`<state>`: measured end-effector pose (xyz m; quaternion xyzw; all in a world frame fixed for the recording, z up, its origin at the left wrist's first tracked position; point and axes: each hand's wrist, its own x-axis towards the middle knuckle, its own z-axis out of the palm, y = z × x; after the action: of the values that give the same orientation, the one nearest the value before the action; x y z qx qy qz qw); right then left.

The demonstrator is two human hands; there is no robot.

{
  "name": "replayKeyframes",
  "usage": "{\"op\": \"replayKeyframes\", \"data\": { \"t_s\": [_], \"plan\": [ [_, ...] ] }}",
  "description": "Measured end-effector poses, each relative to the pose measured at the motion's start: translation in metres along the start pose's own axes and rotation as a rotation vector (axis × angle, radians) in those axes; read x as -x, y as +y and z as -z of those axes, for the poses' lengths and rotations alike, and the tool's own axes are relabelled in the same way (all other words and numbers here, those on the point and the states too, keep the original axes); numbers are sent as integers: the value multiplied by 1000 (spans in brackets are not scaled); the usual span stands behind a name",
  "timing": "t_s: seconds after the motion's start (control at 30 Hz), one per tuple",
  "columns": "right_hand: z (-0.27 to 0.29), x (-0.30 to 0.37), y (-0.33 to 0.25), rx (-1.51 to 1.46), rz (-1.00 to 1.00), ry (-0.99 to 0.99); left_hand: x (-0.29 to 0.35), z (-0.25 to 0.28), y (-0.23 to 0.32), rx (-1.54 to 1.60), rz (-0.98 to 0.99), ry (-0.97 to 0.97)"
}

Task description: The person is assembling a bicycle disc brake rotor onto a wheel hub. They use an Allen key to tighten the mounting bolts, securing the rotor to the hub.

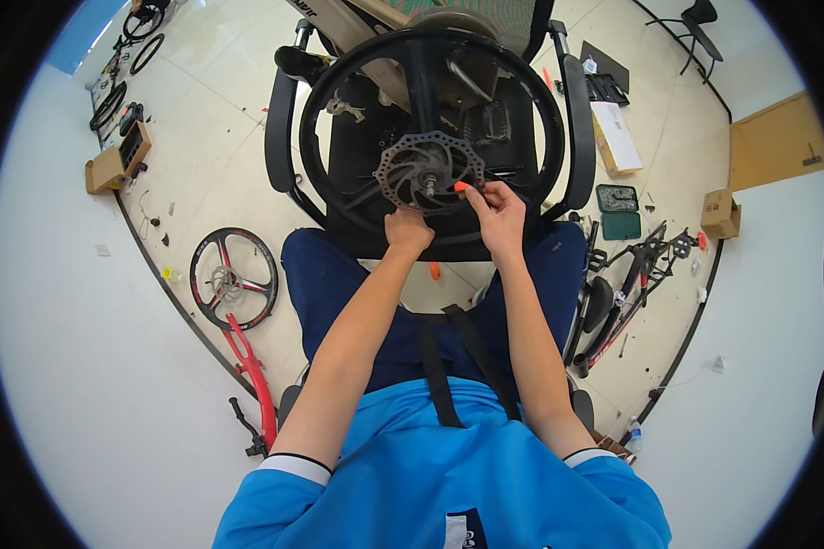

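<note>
A black spoked wheel [315,137] lies on the seat of a black office chair [343,224] in front of my knees. Its brake disc [403,165] faces up, with a metal axle end at the centre. My left hand [409,231] is closed on the wheel just below the disc, fingertips hidden underneath. At the disc's right edge, my right hand [501,218] pinches a small orange piece [461,187], whose tip points toward the axle. Whether that piece is a tool handle I cannot make out.
Left on the floor are another wheel [270,291], a red frame part [256,371] and an open cardboard box [107,171]. To the right lie a bicycle frame [627,297], a green case [621,225] and a white box [616,137]. Chair armrests [579,133] flank the wheel.
</note>
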<state>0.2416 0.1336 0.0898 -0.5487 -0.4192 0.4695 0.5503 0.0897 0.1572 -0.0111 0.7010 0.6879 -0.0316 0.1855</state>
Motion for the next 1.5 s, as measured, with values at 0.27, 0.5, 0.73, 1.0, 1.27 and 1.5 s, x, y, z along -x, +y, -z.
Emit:
{"op": "replayKeyframes", "data": {
  "t_s": [0.27,0.5,0.73,1.0,1.27,1.5],
  "plan": [
    [-3,3,-2,-15,-29,11,16,4,-16,522,-52,252],
    [-2,7,-3,103,11,95,83,7,-13,907,-67,545],
    [15,44,12,56,-67,259,135,2,-3,1389,162,289],
    [-3,98,22,-23,-242,-75,146,35,20,1953,284,64],
    [-3,94,7,104,-108,-203,142,46,12,2130,387,-142],
    [1,90,11,177,-60,-158,137,58,10,1965,247,-152]
  ]
}}
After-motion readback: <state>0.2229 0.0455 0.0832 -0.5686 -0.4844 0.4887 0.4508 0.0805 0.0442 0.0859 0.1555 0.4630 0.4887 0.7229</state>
